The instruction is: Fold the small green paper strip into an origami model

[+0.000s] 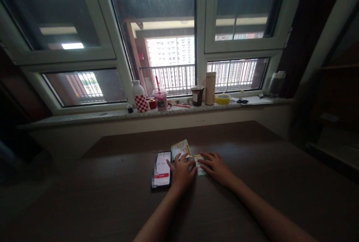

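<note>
Two small printed paper pieces lie on the dark brown table point(117, 204). The larger printed paper point(181, 147), pale with green edges and yellow marks, lies just beyond my left hand point(182, 174), whose fingertips overlap its near edge. The smaller printed paper point(200, 170) lies between my hands, partly hidden under the fingers of my right hand point(217, 168). Both hands rest palm down with fingers spread. At the left, a black-edged phone point(163, 169) lies face up with its screen lit, close by my left thumb. The print is too small to read.
Against the window, the stone sill point(112, 116) holds a white-and-red checked bottle point(139, 98), a pink drink cup point(159, 100), a dark drink cup point(197, 96), a tan flask point(210, 88), yellow tape point(222, 100), scissors point(242, 101) and a clear jug point(276, 84).
</note>
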A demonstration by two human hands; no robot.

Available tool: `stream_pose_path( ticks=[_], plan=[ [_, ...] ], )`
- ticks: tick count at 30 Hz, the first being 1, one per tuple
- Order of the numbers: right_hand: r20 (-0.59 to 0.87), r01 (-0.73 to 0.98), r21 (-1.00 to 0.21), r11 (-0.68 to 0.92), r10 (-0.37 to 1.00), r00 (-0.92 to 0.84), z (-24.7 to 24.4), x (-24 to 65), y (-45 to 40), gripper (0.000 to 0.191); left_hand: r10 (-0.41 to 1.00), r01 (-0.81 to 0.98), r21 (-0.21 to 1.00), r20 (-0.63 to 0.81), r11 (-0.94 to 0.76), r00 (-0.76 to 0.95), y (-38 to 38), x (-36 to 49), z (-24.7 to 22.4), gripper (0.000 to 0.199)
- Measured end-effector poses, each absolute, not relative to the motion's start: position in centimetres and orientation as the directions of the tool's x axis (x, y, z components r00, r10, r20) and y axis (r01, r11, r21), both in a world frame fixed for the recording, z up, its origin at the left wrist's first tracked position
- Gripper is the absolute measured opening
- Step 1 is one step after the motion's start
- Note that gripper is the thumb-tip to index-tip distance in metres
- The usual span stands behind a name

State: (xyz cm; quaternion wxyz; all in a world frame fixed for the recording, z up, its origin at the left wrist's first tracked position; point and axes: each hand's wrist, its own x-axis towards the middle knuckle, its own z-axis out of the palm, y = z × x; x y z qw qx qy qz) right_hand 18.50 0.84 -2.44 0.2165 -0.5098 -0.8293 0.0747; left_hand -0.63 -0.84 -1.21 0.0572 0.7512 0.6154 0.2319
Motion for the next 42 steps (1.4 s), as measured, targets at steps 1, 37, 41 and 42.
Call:
stream_pose_path(
  ticks=[1, 37, 41, 42],
  plan=[
    [0.278, 0.813, -0.345, 0.468, 0.879, -0.388, -2.5, 18.5, 0.9, 0.035, 0.951, 0.899, 0.37, 0.278, -0.235, 0.134, -0.8, -0.6, -1.2, 0.02],
    [0.289, 0.751, -0.496, 0.435, 0.899, -0.33, -3.0, 19.0, 1.4, 0.038, 0.931, 0.914, 0.309, 0.331, -0.262, 0.155, -1.0, -0.4, -1.5, 0.024],
    [0.302, 0.717, -0.586, 0.378, 0.922, -0.24, -3.4, 19.1, 2.2, 0.033, 0.922, 0.924, 0.263, 0.345, -0.277, 0.178, -1.0, -0.4, -1.2, 0.024],
    [0.292, 0.713, -0.603, 0.357, 0.931, -0.219, -3.5, 19.0, 2.3, 0.032, 0.922, 0.927, 0.256, 0.344, -0.275, 0.178, -0.9, -0.4, -1.2, 0.024]
  ],
)
